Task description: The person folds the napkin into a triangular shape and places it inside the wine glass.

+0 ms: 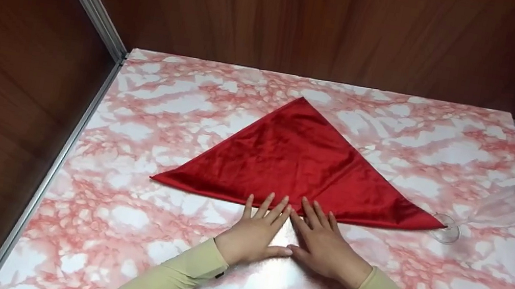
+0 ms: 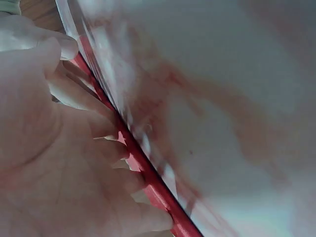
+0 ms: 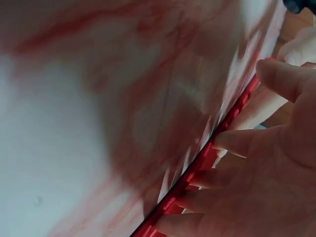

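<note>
A shiny red cloth napkin [image 1: 286, 159] lies on the table as a wide triangle, its peak pointing away and its long edge toward me. My left hand [image 1: 256, 232] rests with spread, straight fingers on the middle of that near edge. Beside it, my right hand [image 1: 329, 246] touches the same edge with its fingers extended. The two thumbs meet or nearly meet below the cloth. Both wrist views show fingertips along the red edge: the left hand [image 2: 74, 143] in one, the right hand [image 3: 247, 168] in the other.
A clear stemmed glass [image 1: 511, 208] lies on its side at the right, its round foot at the napkin's right corner. The table [image 1: 129, 238] has a red-and-white marbled top. Brown wood-grain panels [image 1: 307, 23] with metal frame strips stand at the back and sides.
</note>
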Demonstrator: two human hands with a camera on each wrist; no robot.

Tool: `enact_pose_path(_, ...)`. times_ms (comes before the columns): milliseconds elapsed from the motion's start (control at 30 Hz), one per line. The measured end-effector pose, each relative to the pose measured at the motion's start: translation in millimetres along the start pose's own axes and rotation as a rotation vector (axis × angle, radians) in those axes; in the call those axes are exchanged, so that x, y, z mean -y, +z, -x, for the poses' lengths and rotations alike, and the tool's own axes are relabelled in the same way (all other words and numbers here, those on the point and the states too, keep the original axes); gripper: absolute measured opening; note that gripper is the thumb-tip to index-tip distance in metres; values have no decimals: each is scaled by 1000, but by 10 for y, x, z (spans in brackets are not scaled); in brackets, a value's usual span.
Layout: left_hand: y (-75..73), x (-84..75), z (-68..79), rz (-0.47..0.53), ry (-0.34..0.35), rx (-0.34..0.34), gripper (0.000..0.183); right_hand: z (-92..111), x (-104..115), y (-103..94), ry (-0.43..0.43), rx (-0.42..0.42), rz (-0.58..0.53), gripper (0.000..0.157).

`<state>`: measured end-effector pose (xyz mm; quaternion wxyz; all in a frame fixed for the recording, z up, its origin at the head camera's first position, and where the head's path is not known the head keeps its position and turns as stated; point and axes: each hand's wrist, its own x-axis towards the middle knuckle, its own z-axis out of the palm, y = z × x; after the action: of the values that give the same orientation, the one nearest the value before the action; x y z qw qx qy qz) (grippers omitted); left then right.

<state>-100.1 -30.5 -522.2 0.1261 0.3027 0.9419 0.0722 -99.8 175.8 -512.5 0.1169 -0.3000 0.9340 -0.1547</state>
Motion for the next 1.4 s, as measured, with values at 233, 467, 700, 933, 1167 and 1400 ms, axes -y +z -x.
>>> enact_pose_path(233,26,14,-3,-37,-35,-14,97,-11,-46,14,-9,-6,1,74)
enact_pose_path(467,38,45,3,-19,-40,-39,97,22,-74,21,-17,-21,-5,74)
enact_pose_path(700,22,112,29,-2,-84,-11,98,76,-117,21,10,-30,-3,74)
enact_pose_path(933,-20,246,134,26,-121,19,99,196,-215,-29,52,-26,-17,75)
enact_pose_path(1167,-20,399,258,33,-155,38,100,360,-362,-72,88,-25,-42,77)
enact_pose_path(1400,7,556,373,53,-204,-2,102,533,-540,-107,105,-56,-71,76)
